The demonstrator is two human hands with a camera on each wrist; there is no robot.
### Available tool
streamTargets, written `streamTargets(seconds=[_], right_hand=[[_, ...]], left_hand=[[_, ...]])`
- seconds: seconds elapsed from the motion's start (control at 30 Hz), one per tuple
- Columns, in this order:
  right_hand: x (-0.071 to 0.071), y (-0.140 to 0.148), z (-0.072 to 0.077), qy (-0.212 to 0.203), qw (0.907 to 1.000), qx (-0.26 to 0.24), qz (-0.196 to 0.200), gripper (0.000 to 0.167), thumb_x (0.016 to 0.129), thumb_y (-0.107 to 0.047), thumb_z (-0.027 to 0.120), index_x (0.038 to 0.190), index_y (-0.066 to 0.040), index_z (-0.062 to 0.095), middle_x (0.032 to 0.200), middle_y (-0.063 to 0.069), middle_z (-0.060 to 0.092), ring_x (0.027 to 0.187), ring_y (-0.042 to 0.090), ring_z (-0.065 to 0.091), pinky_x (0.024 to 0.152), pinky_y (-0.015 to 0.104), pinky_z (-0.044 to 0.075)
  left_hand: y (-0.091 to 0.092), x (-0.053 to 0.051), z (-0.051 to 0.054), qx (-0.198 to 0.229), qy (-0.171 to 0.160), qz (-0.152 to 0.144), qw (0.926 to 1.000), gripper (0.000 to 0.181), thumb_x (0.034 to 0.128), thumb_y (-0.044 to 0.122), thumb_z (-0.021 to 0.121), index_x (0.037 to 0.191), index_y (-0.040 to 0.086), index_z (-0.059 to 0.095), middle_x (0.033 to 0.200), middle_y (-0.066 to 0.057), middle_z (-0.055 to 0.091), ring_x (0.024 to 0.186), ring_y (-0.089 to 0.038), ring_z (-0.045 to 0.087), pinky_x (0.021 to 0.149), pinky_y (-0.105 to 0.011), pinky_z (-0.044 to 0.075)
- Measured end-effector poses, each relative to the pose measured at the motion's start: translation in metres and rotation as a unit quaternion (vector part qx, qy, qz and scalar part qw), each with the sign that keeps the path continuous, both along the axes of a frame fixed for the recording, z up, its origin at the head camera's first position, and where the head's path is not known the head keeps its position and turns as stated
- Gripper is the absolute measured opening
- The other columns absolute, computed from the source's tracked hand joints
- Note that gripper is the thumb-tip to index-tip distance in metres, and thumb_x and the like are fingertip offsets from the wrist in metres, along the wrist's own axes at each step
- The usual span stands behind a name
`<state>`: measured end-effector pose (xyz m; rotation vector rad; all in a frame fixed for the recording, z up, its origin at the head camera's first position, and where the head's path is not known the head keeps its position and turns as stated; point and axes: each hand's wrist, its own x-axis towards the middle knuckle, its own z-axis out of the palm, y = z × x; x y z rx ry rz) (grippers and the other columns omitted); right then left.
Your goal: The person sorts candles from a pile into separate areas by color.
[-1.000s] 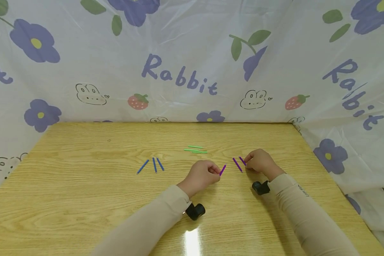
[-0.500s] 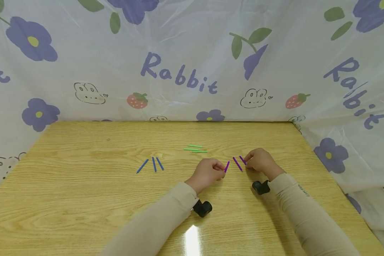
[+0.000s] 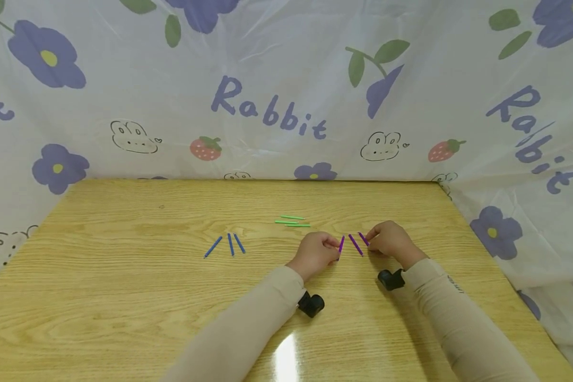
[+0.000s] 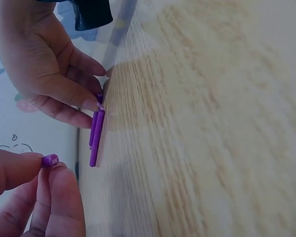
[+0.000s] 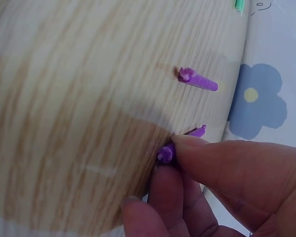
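Between thumb and fingers, my left hand pinches a short purple stick; its blunt end faces the camera in the left wrist view. To its right, a second purple stick lies slanted on the table, apart from the first in the head view. My right hand pinches a third purple stick near its lower end. That stick's rough end shows at the thumb tip in the right wrist view, close to the wood. Whether the left hand's stick touches the table, I cannot tell.
Three blue sticks lie apart on the table, left of the hands. Behind the left hand are three green sticks, lying roughly sideways. A printed cloth hangs along the back edge and both sides.
The left hand has carried its purple stick rightward and slightly away from me, closer to the other two purple sticks. My right hand has kept nearly the same place and grip.
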<state>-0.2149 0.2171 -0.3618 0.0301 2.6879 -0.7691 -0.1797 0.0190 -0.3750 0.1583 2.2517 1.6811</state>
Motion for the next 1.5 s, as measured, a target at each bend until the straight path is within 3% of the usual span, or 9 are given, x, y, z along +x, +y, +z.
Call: streamTargets(seconds=[0.43,0.83,1.13,1.5], right_hand=[[-0.001,0.003,0.000,0.003,1.0000,0.007,0.001,0.024,0.083,-0.003,0.064,0.105,0.005,0.069,0.090,0.012,0.067,0.066,0.014,0.053,0.057,0.024,0.046],[0.000,0.000,0.002,0.010,0.9999,0.000,-0.003,0.022,0.083,-0.001,0.064,0.104,0.005,0.069,0.098,0.016,0.067,0.065,0.013,0.053,0.055,0.024,0.046],[0.000,-0.002,0.001,0.010,0.9999,0.003,-0.003,0.022,0.083,-0.001,0.064,0.104,0.006,0.069,0.099,0.016,0.068,0.064,0.013,0.054,0.055,0.023,0.047],[0.001,-0.004,0.003,0.009,0.9996,0.025,0.003,0.023,0.084,-0.003,0.066,0.106,0.004,0.069,0.094,0.014,0.068,0.067,0.016,0.054,0.057,0.025,0.046]], left_hand=[[0.019,-0.010,0.000,-0.060,0.012,0.027,0.9977,0.012,0.0826,-0.001,0.066,0.094,0.002,0.069,0.079,-0.003,0.061,0.061,-0.010,0.051,0.057,-0.020,0.043],[0.027,-0.014,0.000,-0.097,0.007,0.039,0.9945,0.010,0.0866,0.003,0.067,0.096,0.003,0.069,0.092,-0.006,0.065,0.069,-0.014,0.054,0.057,-0.022,0.044],[0.033,-0.019,-0.004,-0.140,0.024,0.047,0.9887,0.004,0.0850,0.002,0.067,0.086,0.005,0.070,0.086,-0.005,0.065,0.076,-0.016,0.055,0.064,-0.025,0.047],[0.034,-0.020,-0.007,-0.137,0.026,0.056,0.9886,0.010,0.0839,0.002,0.069,0.094,0.004,0.072,0.092,-0.008,0.068,0.076,-0.018,0.058,0.063,-0.026,0.049]])
